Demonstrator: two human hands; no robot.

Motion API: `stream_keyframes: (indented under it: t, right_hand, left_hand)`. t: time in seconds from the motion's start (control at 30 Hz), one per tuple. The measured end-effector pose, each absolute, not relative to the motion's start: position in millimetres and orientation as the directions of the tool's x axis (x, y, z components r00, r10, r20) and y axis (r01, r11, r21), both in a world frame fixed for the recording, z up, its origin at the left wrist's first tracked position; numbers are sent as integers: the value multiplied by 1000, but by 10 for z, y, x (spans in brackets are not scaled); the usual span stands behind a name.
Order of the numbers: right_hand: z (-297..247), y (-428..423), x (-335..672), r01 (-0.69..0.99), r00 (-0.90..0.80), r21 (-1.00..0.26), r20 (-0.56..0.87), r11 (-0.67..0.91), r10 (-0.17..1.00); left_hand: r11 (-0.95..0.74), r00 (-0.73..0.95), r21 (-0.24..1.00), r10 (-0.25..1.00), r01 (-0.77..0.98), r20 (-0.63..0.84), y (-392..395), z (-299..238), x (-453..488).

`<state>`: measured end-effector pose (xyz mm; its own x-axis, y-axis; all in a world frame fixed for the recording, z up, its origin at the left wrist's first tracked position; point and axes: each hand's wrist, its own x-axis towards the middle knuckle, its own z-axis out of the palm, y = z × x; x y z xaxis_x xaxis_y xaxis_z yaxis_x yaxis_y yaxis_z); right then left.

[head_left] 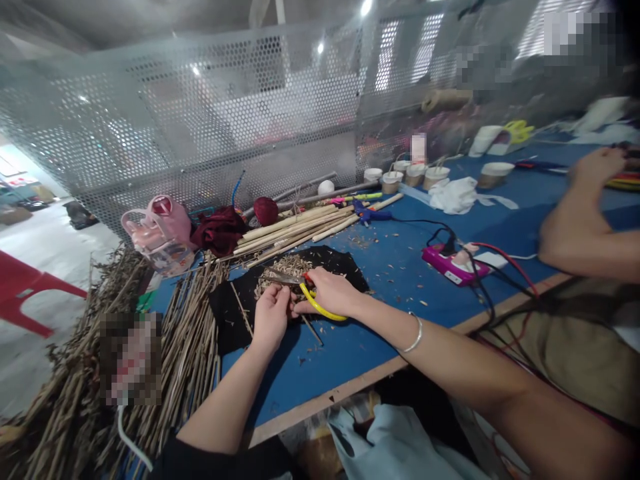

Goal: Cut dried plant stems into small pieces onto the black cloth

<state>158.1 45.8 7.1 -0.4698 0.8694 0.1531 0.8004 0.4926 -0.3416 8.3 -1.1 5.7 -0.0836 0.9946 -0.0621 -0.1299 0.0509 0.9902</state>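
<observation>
the right hand (330,292) grips yellow-handled scissors (314,305) at the centre of the frame; just beside it, the left hand (271,310) has its fingertips pinched together, on what is too small to tell. the blades lie over dry clippings (289,265) on a black cloth (226,321). the step seems to be snipping dry stalks (193,327), bundled lower left; the next cut calls for fingertips clear of the blades

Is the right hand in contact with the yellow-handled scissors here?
Touching. The head view shows it plainly: the right hand is closed around the yellow-handled scissors, the yellow loop lying against the hand.
</observation>
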Motion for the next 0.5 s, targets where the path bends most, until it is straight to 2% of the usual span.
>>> stream_keyframes:
  t: [0.13,0.33,0.5]
  right_hand:
    - [52,451,1584,794,-474,-339,175,504,863]
    - [69,421,1550,800,-464,-345,164,491,871]
    - [95,398,1528,799,-449,-371,156,474,880]
  left_hand:
    - [49,-94,996,994,-78,-56,4,37,61]
    - [21,-153,994,988,109,-4,-1,26,45]
    - [10,-135,1000,991,29,-5,-6,24,64]
